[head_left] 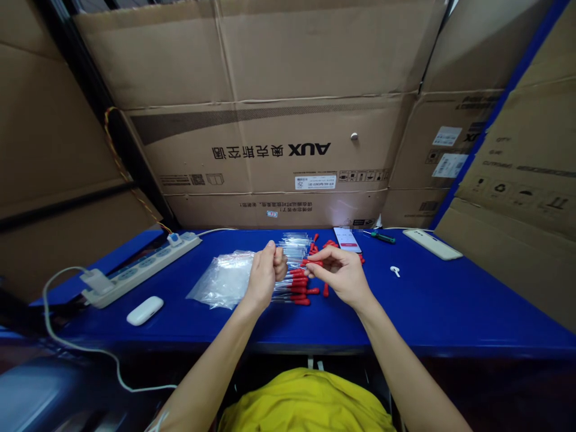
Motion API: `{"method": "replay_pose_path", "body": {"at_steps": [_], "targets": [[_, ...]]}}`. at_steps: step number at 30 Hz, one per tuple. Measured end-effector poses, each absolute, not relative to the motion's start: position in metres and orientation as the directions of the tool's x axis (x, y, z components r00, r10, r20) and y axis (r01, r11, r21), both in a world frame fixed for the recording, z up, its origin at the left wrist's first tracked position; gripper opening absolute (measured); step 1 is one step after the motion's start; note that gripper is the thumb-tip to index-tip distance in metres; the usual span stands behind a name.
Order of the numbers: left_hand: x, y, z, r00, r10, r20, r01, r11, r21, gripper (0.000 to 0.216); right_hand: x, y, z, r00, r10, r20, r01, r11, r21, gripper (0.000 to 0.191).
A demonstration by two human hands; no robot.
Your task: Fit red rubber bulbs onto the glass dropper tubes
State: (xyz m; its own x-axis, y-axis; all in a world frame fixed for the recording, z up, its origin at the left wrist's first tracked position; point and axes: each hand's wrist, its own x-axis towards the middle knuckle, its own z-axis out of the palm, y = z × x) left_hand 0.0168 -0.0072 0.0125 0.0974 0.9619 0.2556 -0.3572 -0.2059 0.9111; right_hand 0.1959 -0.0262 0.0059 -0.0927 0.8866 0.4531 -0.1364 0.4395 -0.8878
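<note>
My right hand (342,273) pinches a red rubber dropper bulb (312,262) between thumb and fingertips. My left hand (267,271) is closed in a fist, thumb on top, just left of the bulb; what it grips, if anything, is hidden. Below and between my hands lie several glass droppers with red bulbs (299,289), side by side with the bulbs to the right. Behind them is a pile of thin clear glass tubes (294,243). Loose red bulbs (326,290) are scattered near my right hand. Beside my left hand rests a clear plastic bag (220,281).
On the blue table (432,306) are a phone with a lit screen (347,239), a green-handled screwdriver (382,237), a pale phone or case (432,244), an earbud (395,271), a white earbud case (144,311) and a power strip (144,267). Cardboard (270,72) walls the back.
</note>
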Motion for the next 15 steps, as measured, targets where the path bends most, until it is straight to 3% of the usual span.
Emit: {"method": "replay_pose_path", "body": {"at_steps": [15], "targets": [[0.0211,-0.0103,0.0079,0.073,0.942,0.326,-0.366,-0.279,0.888,0.07,0.1979,-0.0253,0.0057,-0.11,0.907,0.407,-0.187,0.383,-0.905,0.038]]}}
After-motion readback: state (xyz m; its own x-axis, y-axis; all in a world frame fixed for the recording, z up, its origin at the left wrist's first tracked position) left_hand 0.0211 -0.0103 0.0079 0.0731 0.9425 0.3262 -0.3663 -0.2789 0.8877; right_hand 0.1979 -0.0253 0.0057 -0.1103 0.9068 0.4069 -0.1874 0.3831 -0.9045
